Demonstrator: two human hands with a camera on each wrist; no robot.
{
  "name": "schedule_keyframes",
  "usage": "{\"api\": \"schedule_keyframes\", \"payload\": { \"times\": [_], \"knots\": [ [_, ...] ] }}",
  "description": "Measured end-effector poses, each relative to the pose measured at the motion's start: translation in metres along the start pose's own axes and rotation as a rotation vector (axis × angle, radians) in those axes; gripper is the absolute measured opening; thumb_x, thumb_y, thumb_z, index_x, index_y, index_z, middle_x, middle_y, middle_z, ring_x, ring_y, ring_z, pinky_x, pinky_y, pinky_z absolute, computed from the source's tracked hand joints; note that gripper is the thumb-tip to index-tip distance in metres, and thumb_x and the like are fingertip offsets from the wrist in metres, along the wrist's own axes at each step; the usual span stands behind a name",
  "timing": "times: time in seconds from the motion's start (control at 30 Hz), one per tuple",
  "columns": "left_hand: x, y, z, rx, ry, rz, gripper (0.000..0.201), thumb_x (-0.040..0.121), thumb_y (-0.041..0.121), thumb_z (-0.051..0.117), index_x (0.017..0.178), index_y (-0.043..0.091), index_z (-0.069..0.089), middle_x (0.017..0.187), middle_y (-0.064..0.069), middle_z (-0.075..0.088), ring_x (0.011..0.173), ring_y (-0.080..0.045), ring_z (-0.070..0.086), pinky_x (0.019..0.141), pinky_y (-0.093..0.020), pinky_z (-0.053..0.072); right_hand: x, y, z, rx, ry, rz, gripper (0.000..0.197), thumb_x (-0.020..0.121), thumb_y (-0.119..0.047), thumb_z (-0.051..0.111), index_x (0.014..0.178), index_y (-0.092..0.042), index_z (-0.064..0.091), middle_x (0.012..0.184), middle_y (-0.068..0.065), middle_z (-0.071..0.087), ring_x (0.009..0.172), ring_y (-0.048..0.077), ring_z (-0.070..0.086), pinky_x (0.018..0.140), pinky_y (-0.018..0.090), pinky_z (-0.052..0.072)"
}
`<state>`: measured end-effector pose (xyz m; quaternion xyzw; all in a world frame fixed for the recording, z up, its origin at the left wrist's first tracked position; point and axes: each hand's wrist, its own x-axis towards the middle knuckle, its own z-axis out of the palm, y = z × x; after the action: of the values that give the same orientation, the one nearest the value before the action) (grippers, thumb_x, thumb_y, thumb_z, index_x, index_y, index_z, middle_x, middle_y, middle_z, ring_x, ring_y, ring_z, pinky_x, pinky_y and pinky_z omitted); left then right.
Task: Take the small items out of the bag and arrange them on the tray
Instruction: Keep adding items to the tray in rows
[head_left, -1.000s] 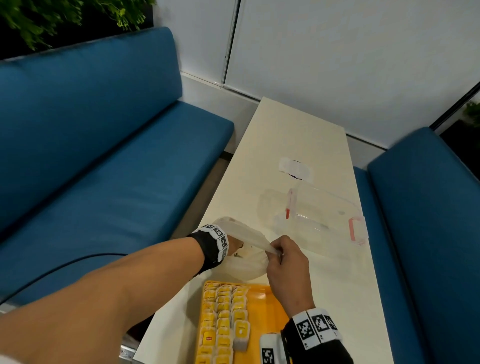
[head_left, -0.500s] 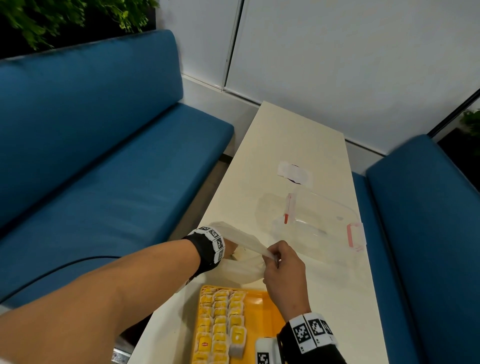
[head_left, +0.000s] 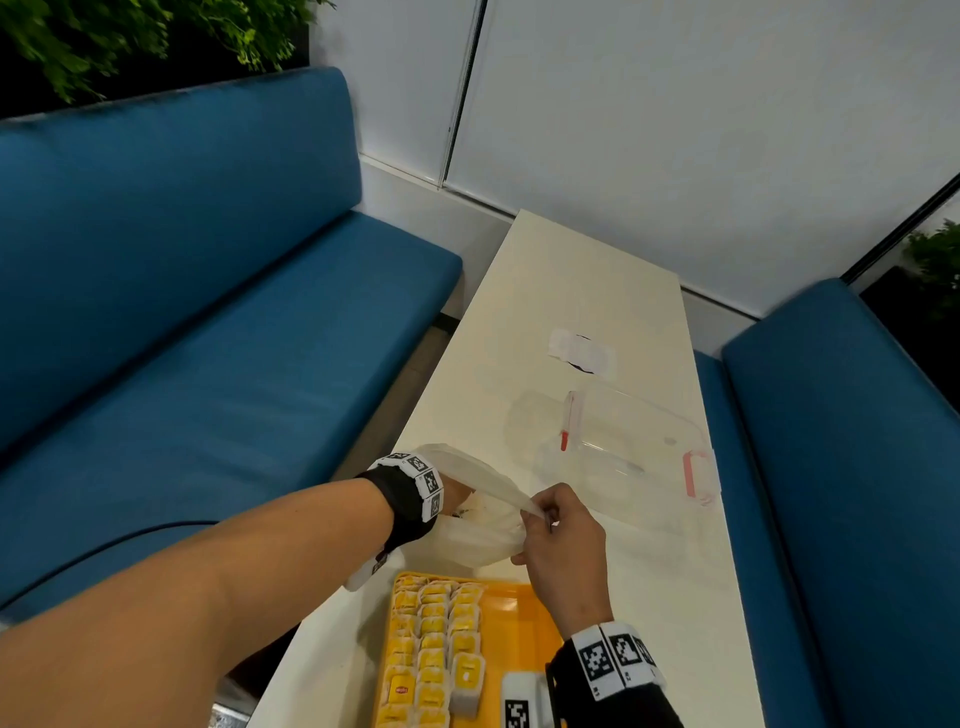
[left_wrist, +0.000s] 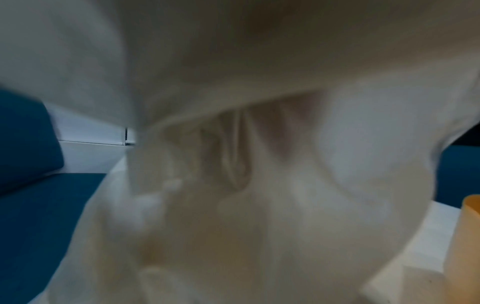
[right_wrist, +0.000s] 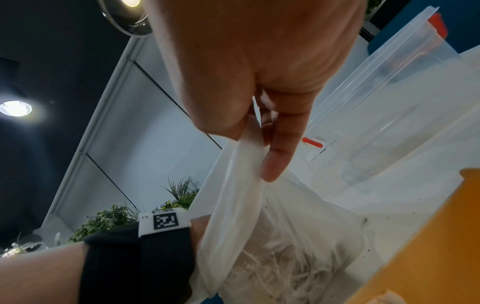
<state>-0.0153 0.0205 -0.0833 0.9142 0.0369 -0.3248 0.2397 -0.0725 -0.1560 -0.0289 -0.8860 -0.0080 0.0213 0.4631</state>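
1. Pretty far along I'd say: the yellow tray (head_left: 511, 618) at the near end of the worktop (head_left: 571, 291) already has three neat rows of small yellow-labelled items (head_left: 434, 644) on its left half. The right half looks bare, so there's room left.
2. The bag (head_left: 478, 535) sits at 12 o'clock from the tray, just beyond its far edge. Thin, whitish, see-through plastic, crumpled and floppy; stringy white stuff shows through in the right wrist view, so it's probably not empty.
3. Right hand (head_left: 563, 540) pinches the bag's rim and holds the mouth up.
4. Left hand (head_left: 454, 496) is buried in the bag past the wrist; can't tell if it's got anything.
5. Clear lidded box (head_left: 639, 447) sits at 1 o'clock, untouched.
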Motion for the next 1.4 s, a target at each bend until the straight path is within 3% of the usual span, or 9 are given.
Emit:
{"api": "schedule_keyframes", "payload": {
  "times": [0.13,0.33,0.43,0.67,0.83,0.93,1.1,1.23,1.4],
  "knots": [
    [-0.019,0.012,-0.012,0.028,0.090,0.077,0.051,0.111,0.023,0.035,0.158,0.006,0.024,0.166,-0.011,0.025,0.152,-0.026,0.026,0.119,-0.031,0.018,0.000,0.001,-0.002,0.008,0.009,0.048,0.017,0.095,-0.004,0.059,0.081,-0.014,0.057,0.078,0.002,0.062,0.060,0.021,0.066,0.052,0.034,0.059],
    [-0.031,0.022,-0.020,0.028,0.118,0.235,0.040,0.105,0.014,0.046,0.144,0.015,0.055,0.146,-0.007,0.057,0.128,-0.023,0.057,0.101,-0.031,0.046,0.005,0.001,-0.008,0.064,0.056,0.102,0.013,0.095,-0.005,0.060,0.084,-0.011,0.058,0.082,0.004,0.062,0.061,0.018,0.067,0.053,0.034,0.061],
    [-0.042,0.018,-0.025,-0.060,0.184,0.370,0.043,0.098,0.002,0.056,0.139,0.014,0.060,0.138,-0.001,0.062,0.112,-0.013,0.064,0.080,-0.014,0.046,0.009,0.003,-0.009,0.076,0.069,0.124,0.012,0.095,-0.005,0.060,0.084,-0.011,0.058,0.085,0.009,0.063,0.068,0.020,0.068,0.051,0.029,0.059],
    [-0.075,-0.007,-0.026,-0.524,0.471,0.448,0.029,0.096,0.020,0.068,0.122,0.033,0.072,0.126,0.013,0.068,0.115,-0.008,0.062,0.099,-0.028,0.053,0.015,0.010,-0.011,0.060,0.071,0.149,0.011,0.095,-0.007,0.060,0.086,-0.011,0.058,0.090,0.011,0.064,0.068,0.022,0.069,0.051,0.029,0.059],
    [-0.105,-0.016,-0.016,-1.179,0.302,0.455,0.030,0.097,0.008,0.067,0.125,0.015,0.071,0.119,-0.009,0.074,0.109,-0.025,0.071,0.091,-0.040,0.061,0.009,0.011,-0.014,-0.022,0.016,0.129,0.009,0.092,-0.019,0.067,0.092,-0.017,0.058,0.098,0.002,0.060,0.077,0.019,0.067,0.066,0.039,0.062],
    [-0.117,-0.019,-0.011,-1.497,0.193,0.450,0.031,0.097,0.005,0.064,0.128,0.009,0.067,0.121,-0.020,0.072,0.111,-0.032,0.071,0.093,-0.037,0.060,0.000,0.004,-0.021,-0.155,0.078,-0.009,0.029,0.087,-0.028,0.073,0.108,-0.025,0.053,0.111,-0.006,0.046,0.089,0.007,0.056,0.068,0.019,0.046],
    [-0.141,-0.022,0.014,-1.563,0.148,0.405,0.031,0.096,0.008,0.065,0.127,0.011,0.066,0.118,-0.017,0.074,0.110,-0.034,0.071,0.088,-0.033,0.061,-0.030,-0.032,-0.023,0.045,-0.039,-0.279,0.032,0.086,-0.018,0.076,0.107,-0.038,0.061,0.108,-0.018,0.058,0.090,0.005,0.063,0.066,0.018,0.050],
    [-0.145,-0.023,0.041,-1.543,0.143,0.333,0.037,0.095,0.004,0.067,0.128,0.021,0.069,0.114,-0.017,0.075,0.108,-0.034,0.072,0.099,-0.046,0.056,-0.047,-0.048,-0.007,0.087,-0.311,-0.330,0.030,0.085,-0.026,0.078,0.106,-0.044,0.069,0.106,-0.018,0.061,0.090,0.007,0.066,0.068,0.016,0.052],
    [-0.150,-0.027,0.053,-1.755,0.017,0.287,0.031,0.099,0.015,0.056,0.127,0.010,0.070,0.123,-0.020,0.072,0.116,-0.033,0.069,0.102,-0.046,0.053,-0.051,-0.037,0.013,-0.027,-0.357,-0.317,0.026,0.082,-0.012,0.077,0.094,-0.034,0.071,0.099,-0.008,0.060,0.090,0.001,0.061,0.075,0.010,0.047]
  ]
}}
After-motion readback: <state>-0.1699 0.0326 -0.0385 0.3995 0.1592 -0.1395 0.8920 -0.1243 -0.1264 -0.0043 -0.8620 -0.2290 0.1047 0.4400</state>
